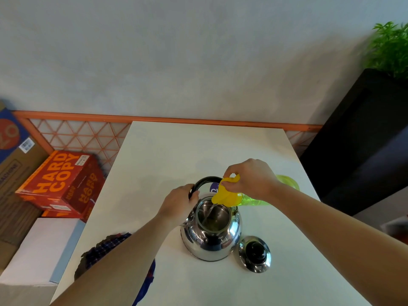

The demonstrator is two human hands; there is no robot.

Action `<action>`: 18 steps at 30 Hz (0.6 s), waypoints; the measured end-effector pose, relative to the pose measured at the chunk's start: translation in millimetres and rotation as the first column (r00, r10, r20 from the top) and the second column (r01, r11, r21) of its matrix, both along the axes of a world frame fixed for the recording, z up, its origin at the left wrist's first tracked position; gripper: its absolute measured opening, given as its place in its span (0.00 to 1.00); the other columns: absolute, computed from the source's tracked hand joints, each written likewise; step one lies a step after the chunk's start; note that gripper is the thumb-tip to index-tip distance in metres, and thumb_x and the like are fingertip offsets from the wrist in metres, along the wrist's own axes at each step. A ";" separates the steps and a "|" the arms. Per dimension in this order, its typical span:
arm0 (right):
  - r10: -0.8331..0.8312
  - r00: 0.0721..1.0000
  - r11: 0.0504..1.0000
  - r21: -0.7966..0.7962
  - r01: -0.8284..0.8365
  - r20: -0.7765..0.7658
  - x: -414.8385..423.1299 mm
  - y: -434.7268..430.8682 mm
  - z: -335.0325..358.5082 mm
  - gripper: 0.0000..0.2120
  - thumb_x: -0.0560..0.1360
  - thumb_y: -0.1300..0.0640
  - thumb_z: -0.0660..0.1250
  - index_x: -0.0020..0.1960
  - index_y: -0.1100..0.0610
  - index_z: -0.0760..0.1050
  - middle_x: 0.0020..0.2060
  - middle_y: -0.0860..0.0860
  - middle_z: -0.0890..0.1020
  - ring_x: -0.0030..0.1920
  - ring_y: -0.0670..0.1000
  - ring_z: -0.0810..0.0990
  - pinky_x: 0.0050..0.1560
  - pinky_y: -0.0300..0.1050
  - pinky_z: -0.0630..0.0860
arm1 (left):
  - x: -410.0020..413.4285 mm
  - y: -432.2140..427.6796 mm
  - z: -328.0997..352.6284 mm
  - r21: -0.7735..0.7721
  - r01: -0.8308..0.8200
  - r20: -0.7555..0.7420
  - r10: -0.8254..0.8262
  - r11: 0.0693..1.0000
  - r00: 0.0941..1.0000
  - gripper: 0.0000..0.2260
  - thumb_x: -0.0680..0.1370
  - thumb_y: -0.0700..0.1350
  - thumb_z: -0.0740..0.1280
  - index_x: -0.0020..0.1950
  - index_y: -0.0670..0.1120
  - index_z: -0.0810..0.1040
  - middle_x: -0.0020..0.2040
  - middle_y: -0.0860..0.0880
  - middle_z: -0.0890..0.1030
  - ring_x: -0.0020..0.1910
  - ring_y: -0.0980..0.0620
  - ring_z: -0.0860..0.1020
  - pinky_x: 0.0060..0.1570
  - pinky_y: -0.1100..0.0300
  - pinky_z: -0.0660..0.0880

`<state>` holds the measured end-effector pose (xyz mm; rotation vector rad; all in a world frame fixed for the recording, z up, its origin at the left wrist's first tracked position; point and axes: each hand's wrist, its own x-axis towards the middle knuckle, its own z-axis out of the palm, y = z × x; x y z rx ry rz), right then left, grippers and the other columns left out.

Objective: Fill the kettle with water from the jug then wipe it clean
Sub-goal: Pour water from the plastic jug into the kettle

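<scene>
The right hand (249,180) is wrapped round the jug (257,202) by its yellow cap (225,195), tipping it so 1 thin stream (210,212) falls into the open kettle (212,237). The left hand (178,204) grips the black handle (205,181), swung back to clear the mouth. The kettle stands mid-table (198,151), nearer the front edge. Its lid (255,253) lies just right of it, and a checked cloth (106,250) waits at the left edge, probably for wiping.

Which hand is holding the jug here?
The right hand: it grips the tilted green jug over the open kettle, while the left hand holds the kettle's black handle.
</scene>
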<state>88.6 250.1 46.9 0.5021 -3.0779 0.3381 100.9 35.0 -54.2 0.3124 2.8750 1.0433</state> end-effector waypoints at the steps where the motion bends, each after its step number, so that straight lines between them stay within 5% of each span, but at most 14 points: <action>1: 0.001 1.000 1.000 -0.001 -0.001 0.002 -0.1 0.1 0.0 0.12 0.68 0.35 0.64 0.45 0.41 0.79 0.26 0.45 0.74 0.33 0.47 0.73 0.30 0.40 0.63 | 0.0 0.1 0.0 0.000 0.000 0.001 0.000 1.000 1.000 0.11 0.81 0.51 0.57 0.53 0.48 0.76 0.33 0.56 0.73 0.31 0.59 0.73 0.29 0.67 0.62; 18: 0.010 1.000 1.000 0.017 -0.010 -0.001 0.2 -1.3 -1.3 0.13 0.69 0.35 0.63 0.47 0.41 0.79 0.28 0.45 0.74 0.35 0.49 0.74 0.34 0.42 0.65 | -0.8 -0.8 -3.1 0.010 0.002 0.006 -0.002 1.000 1.000 0.11 0.81 0.51 0.57 0.53 0.48 0.76 0.35 0.55 0.75 0.34 0.58 0.75 0.32 0.65 0.65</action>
